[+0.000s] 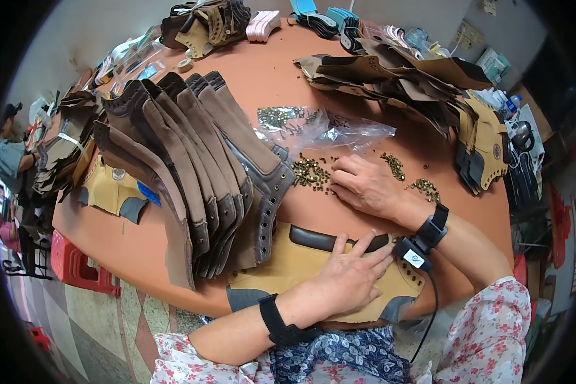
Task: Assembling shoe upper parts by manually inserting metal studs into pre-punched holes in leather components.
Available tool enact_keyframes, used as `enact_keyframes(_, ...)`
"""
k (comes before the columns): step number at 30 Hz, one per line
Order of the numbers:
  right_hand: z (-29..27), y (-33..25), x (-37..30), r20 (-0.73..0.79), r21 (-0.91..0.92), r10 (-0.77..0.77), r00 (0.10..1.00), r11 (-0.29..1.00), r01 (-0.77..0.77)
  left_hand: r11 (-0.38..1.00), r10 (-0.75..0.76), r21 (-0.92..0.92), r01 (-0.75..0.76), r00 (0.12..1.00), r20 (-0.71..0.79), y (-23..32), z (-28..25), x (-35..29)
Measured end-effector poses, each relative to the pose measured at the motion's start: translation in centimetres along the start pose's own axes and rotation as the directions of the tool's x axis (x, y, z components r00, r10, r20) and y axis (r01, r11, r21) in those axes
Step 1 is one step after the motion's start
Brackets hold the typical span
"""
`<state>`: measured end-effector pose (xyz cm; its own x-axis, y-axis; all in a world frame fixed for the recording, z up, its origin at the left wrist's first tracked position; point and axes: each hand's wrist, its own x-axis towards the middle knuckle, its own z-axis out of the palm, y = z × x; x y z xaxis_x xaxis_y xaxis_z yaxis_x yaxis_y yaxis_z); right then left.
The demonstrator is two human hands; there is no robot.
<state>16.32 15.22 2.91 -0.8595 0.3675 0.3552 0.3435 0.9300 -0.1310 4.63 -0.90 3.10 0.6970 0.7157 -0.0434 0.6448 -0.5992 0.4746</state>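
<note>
A tan boot upper [269,272] with a dark padded collar, grey corner patches and a row of eyelet holes lies flat at the table's near edge. My left hand [352,278] rests on it, fingers spread and pressing it down near the collar. Farther forward, my right hand [368,185] has its fingers curled down to the table beside a pile of brass eyelets [310,173]; whatever its fingertips hold is hidden. Smaller heaps of eyelets [393,165] lie to the right of that hand. Behind them is a clear plastic bag [339,131] with more eyelets inside.
Brown boot uppers [192,147] stand fanned out on the left of the orange table [141,246]. More uppers [390,77] are stacked at the far right, with tan ones [483,144] hanging there. A tape roll [184,65] sits farther back. A red stool [80,262] stands on the floor.
</note>
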Motion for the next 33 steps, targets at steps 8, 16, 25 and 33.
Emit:
enact_keyframes(8, -3.0, -1.2, -7.3, -0.033, 0.044, 0.156, 0.987, 0.987, -0.155, 0.997, -0.011, 0.07, 0.012, 1.0, -0.02, -0.1, -0.1, 0.0)
enact_keyframes(16, -4.2, -3.5, -14.2, -0.243, 0.173, 0.44, 0.865, 0.897, -0.407, 0.995, -0.004, 0.101, 0.005, 1.0, -0.012, 0.1, -0.5, 0.2)
enact_keyframes(25, -4.7, -6.2, -17.3, -0.287, 0.292, 0.628, 0.724, 0.777, -0.558, 0.996, 0.069, 0.058, -0.065, 0.995, -0.073, -0.1, -1.1, 0.5)
enact_keyframes(33, -4.6, -8.5, -16.5, -0.263, 0.312, 0.563, 0.784, 0.818, -0.483, 0.996, 0.088, 0.038, -0.084, 0.989, -0.116, 0.1, -1.4, 0.6)
